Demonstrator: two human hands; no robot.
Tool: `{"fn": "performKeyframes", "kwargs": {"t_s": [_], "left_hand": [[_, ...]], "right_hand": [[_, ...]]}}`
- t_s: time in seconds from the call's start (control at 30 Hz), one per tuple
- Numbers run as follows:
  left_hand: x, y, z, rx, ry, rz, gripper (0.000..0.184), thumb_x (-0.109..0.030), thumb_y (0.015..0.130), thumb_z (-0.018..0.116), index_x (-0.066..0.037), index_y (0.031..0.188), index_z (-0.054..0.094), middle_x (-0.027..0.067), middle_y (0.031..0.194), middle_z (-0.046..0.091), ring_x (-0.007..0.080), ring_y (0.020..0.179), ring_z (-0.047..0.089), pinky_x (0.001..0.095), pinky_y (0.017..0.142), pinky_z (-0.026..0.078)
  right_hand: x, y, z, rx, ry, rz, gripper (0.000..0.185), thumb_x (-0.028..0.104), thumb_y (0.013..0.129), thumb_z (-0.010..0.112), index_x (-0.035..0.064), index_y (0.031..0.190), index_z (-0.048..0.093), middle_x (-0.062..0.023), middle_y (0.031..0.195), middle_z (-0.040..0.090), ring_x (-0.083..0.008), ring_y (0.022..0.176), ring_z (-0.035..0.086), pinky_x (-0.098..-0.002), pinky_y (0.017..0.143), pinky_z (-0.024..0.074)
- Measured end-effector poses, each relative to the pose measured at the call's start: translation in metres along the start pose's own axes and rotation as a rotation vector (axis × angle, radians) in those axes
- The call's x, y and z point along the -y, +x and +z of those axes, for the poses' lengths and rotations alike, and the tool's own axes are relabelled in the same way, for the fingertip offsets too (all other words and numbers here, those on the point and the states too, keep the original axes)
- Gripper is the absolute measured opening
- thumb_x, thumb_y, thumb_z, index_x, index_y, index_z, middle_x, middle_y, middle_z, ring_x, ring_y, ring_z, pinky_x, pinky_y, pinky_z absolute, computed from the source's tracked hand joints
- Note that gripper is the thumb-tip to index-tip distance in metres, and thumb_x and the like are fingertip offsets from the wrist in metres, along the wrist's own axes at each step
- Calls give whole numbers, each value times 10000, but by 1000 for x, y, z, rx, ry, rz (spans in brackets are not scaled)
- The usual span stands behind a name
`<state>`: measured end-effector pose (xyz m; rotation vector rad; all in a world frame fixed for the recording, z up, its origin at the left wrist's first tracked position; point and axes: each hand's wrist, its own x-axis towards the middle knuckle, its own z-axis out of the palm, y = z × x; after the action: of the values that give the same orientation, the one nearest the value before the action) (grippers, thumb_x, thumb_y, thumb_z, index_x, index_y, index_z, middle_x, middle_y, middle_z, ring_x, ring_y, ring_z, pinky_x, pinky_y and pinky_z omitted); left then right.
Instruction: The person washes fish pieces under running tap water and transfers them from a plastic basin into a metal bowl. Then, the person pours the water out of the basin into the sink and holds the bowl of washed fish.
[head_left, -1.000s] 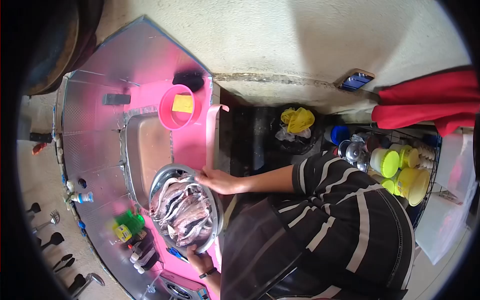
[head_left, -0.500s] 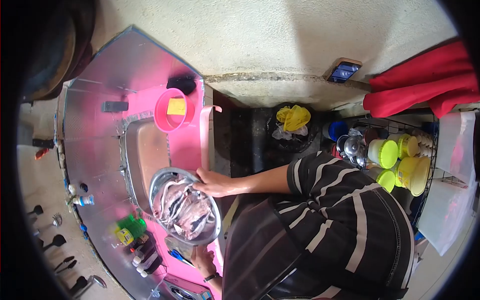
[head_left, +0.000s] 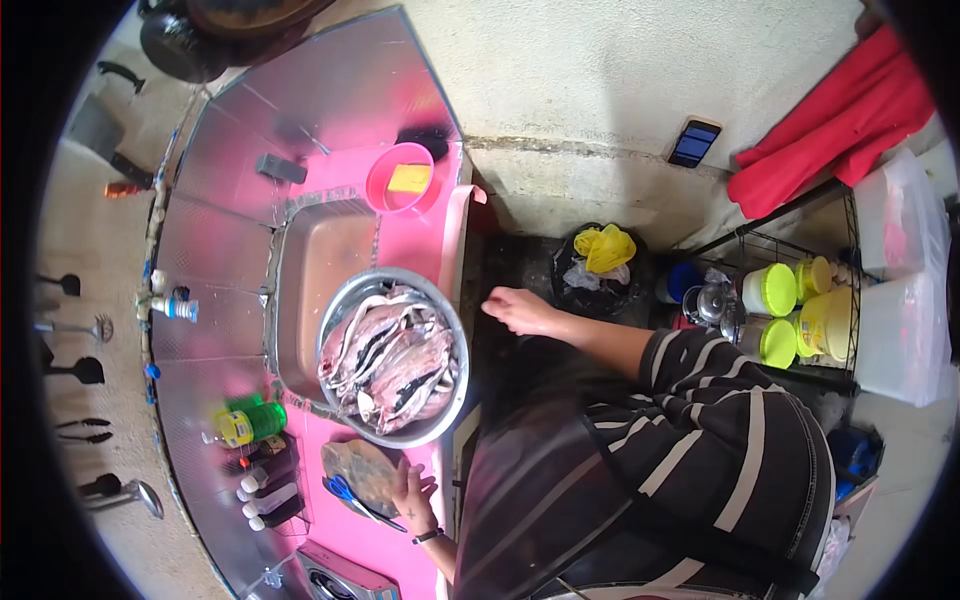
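Observation:
A round metal basin [head_left: 452,405] of cut, pale-pink fish [head_left: 385,350] with dark streaks rests on the pink counter, overlapping the sink's near edge. My left hand [head_left: 412,497], with a dark band on its wrist, is just beyond the basin's lower rim. Its fingers are apart and hold nothing. Beside it lie a round wooden chopping board [head_left: 362,465] and blue-handled scissors [head_left: 342,490]. My right hand [head_left: 518,310] hovers off the counter's front edge, apart from the basin, its fingers curled in with nothing visible in them.
Behind the basin is the sink [head_left: 325,240]. A pink tub [head_left: 400,205] with a yellow sponge [head_left: 408,178] stands at its side. Bottles [head_left: 250,425] and a stove [head_left: 340,575] sit farther along. A lined bin [head_left: 600,295] is on the floor near a rack of lidded containers [head_left: 770,290].
Both hands have let go of the basin, which now sits on the counter. My right hand has drawn back from its rim, and my left has opened beside it. The view has shifted.

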<state>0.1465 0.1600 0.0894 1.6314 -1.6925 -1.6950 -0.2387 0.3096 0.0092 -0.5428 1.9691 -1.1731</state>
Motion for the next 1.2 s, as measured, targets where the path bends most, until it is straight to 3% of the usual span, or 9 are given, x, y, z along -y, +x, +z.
{"fn": "performKeyframes", "kwargs": {"t_s": [0.1, 0.23, 0.37, 0.6, 0.77, 0.93, 1.0, 1.07, 1.2], "left_hand": [[46, -5, -27, 0, -61, -60, 536, -222, 943, 624, 49, 1382, 479, 107, 986, 670, 161, 710, 637, 271, 605, 541], [86, -16, -50, 10, -26, -94, 500, -240, 949, 610, 27, 1359, 507, 107, 995, 662, 168, 738, 637, 282, 637, 531], [87, -27, -60, -3, -79, -58, 465, -212, 939, 620, 37, 1323, 536, 91, 962, 662, 147, 701, 621, 248, 606, 515], [64, -10, -68, 19, -90, 11, 422, -211, 933, 641, 45, 1264, 588, 111, 997, 677, 159, 782, 656, 266, 668, 543], [57, 3, -64, 50, -153, 94, 391, -190, 947, 637, 35, 1264, 593, 88, 988, 685, 143, 766, 652, 256, 670, 543], [27, 3, -35, 167, -386, 42, 446, -238, 966, 609, -11, 1342, 529, 89, 1078, 652, 152, 859, 641, 283, 723, 552], [14, 9, -11, 237, -533, 30, 404, -236, 977, 587, -43, 1325, 517, 92, 1132, 625, 185, 979, 630, 331, 798, 549], [1, 21, 13, 287, -728, -8, 349, -223, 976, 593, -39, 1265, 529, 106, 1115, 642, 202, 969, 645, 369, 819, 546], [-3, 43, 33, 270, -919, -42, 195, -210, 969, 592, -101, 1126, 554, 68, 1073, 645, 222, 983, 639, 408, 847, 535]], "right_hand": [[-71, -13, 10, -122, -351, -119, 377, 385, 912, 578, 20, 962, 659, -239, 961, 683, -405, 934, 656, -471, 817, 518], [-173, -58, 2, -54, -646, 137, 329, 319, 843, 605, 17, 952, 675, -219, 950, 690, -407, 933, 654, -470, 828, 522], [-295, -111, -17, 192, -722, 331, 288, 268, 839, 566, 12, 823, 698, -210, 790, 694, -351, 693, 691, -453, 623, 564], [-359, -199, -18, -50, -291, 755, 234, 248, 868, 583, 35, 888, 676, -155, 751, 673, -307, 609, 661, -476, 541, 543], [-372, -195, -5, -163, 59, 800, 201, 235, 888, 595, 50, 935, 661, -116, 723, 657, -275, 548, 639, -492, 482, 529], [-289, -147, -7, -154, -156, 566, 224, 277, 912, 600, 64, 957, 655, -84, 699, 639, -226, 583, 646, -426, 493, 535], [-279, -101, -16, -235, -465, 104, 286, 349, 933, 590, 74, 979, 654, -54, 716, 633, -174, 639, 648, -340, 547, 546], [-189, -65, -13, -149, 185, 151, 356, 422, 949, 575, 81, 1004, 661, -32, 784, 646, -147, 641, 634, -288, 589, 540], [22, -34, 16, -84, 658, -35, 403, 375, 1005, 517, 0, 1087, 639, -86, 869, 634, -168, 777, 637, -331, 681, 509]]}}
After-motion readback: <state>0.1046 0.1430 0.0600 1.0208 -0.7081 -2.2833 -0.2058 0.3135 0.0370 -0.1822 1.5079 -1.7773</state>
